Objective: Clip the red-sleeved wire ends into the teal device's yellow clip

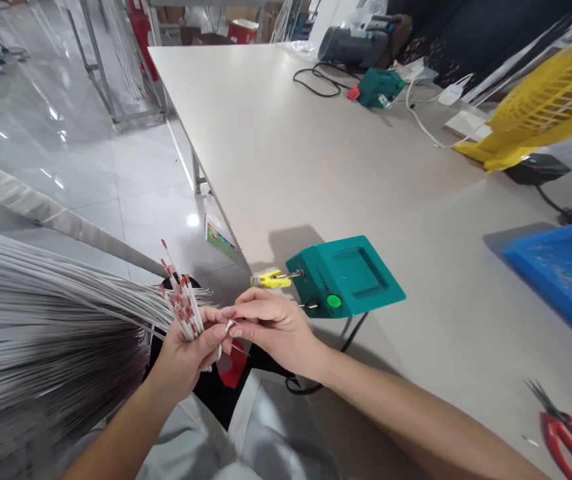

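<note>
Clasping: left hand (185,352), fingers closed round red-tipped white wires (186,310), beside the tabletop's (316,167) left edge; right hand (276,327), thumb and finger pinching one wire's end (231,324); probably light, springy, smooth to the grip, fragile-ended, best held mid-length

Workshop: massed wires (66,287), pliers (562,418), apparently a motor (350,45).
</note>
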A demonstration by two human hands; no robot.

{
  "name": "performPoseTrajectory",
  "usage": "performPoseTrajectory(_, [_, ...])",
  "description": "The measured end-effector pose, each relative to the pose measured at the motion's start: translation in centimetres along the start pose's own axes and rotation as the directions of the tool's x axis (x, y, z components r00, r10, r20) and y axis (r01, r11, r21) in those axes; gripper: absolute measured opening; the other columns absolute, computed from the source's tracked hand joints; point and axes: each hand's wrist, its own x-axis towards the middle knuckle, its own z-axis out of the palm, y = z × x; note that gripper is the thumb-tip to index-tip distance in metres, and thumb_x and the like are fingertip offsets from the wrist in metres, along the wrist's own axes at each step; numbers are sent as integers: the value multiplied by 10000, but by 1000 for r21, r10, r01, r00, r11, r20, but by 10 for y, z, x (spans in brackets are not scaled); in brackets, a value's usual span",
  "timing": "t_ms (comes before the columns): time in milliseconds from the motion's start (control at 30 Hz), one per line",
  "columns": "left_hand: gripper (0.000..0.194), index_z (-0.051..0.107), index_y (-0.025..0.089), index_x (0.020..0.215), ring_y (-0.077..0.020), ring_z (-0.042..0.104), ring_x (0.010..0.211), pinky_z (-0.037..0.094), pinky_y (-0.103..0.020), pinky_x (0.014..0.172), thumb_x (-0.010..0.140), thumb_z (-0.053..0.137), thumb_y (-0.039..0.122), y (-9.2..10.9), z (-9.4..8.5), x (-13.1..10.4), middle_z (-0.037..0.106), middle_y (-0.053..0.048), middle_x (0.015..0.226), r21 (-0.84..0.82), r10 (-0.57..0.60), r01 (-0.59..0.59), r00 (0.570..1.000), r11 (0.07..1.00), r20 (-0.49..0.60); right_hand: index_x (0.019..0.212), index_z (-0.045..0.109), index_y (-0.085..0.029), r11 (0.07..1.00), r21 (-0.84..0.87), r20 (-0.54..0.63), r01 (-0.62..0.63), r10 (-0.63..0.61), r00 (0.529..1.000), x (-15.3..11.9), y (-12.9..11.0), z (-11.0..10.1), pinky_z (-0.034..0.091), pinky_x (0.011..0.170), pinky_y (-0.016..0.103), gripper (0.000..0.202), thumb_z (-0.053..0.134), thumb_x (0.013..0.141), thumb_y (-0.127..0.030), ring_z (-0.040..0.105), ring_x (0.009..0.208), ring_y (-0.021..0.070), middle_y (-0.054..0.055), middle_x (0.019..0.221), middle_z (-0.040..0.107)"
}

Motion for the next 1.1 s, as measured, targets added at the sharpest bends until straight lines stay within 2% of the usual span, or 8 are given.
performPoseTrajectory(267, [229, 591, 142, 728, -27, 295, 352, 186, -178, 359, 705, 665, 357, -6, -9, -3, 564, 14, 519, 139, -105, 95, 993, 986, 61, 708, 704, -181, 949, 287, 48, -135, 126, 991, -3, 4, 0, 491, 615, 246, 207, 698, 694, -387, 521, 641, 94, 9, 699, 546])
performPoseTrajectory(367, [268, 619, 134, 735, -38, 324, 347, 201, -178, 347, 681, 678, 390, -9, -15, -1, 544, 18, 496, 208, -146, 131, 988, 969, 59, 686, 688, -159, 982, 163, 140, -98, 76, 987, -2, -3, -6, 487, 665, 265, 240, 657, 735, -391, 540, 727, 115, 35, 761, 550])
performPoseTrajectory(533, [252, 642, 136, 763, -45, 353, 365, 244, -178, 358, 687, 674, 374, -11, -19, 5, 528, 31, 508, 199, 2, 31, 987, 980, -160, 683, 687, -148, 994, -33, 318, 100, -84, 944, -2, -14, -10, 478, 724, 279, 315, 587, 783, -429, 579, 815, 143, 84, 888, 600])
performPoseTrajectory(700, [266, 609, 132, 627, -51, 325, 362, 243, -184, 366, 704, 654, 383, -14, -8, 6, 398, 66, 404, 315, 12, -2, 999, 949, -30, 871, 665, -159, 985, -165, -3, 58, -59, 998, 0, -7, 5, 477, 575, 221, 186, 589, 800, -313, 574, 651, 109, 59, 803, 624])
performPoseTrajectory(800, [248, 579, 139, 564, -52, 327, 374, 263, -187, 381, 686, 683, 329, -16, -1, 4, 383, 72, 391, 361, -19, 19, 1000, 933, -3, 734, 658, -163, 981, -194, -54, 13, -24, 998, 1, -4, 8, 453, 552, 213, 147, 591, 799, -278, 554, 604, 105, 30, 686, 610])
performPoseTrajectory(900, [202, 633, 133, 655, -64, 405, 386, 332, -197, 408, 707, 668, 325, -18, -2, 4, 503, 41, 442, 339, 2, 0, 1000, 941, -4, 621, 610, -162, 979, -199, -105, -29, 8, 994, 0, -4, 4, 442, 588, 226, 222, 558, 822, -242, 546, 605, 109, 15, 618, 596])
performPoseTrajectory(1000, [232, 672, 129, 781, -107, 561, 494, 446, -231, 507, 752, 621, 353, -18, -5, 6, 666, -41, 650, 215, 77, -50, 990, 975, -119, 633, 580, -166, 983, -179, -115, -50, 30, 993, -2, -4, -1, 438, 603, 232, 235, 524, 845, -249, 538, 614, 110, 12, 632, 600])
performPoseTrajectory(1100, [243, 680, 133, 822, -112, 593, 540, 474, -234, 538, 749, 622, 358, -16, -7, 10, 696, -64, 737, 75, 129, -110, 936, 991, -326, 620, 547, -167, 969, -237, -57, -70, 58, 997, -5, -1, -1, 418, 572, 225, 259, 506, 856, -267, 505, 588, 107, 1, 596, 557])
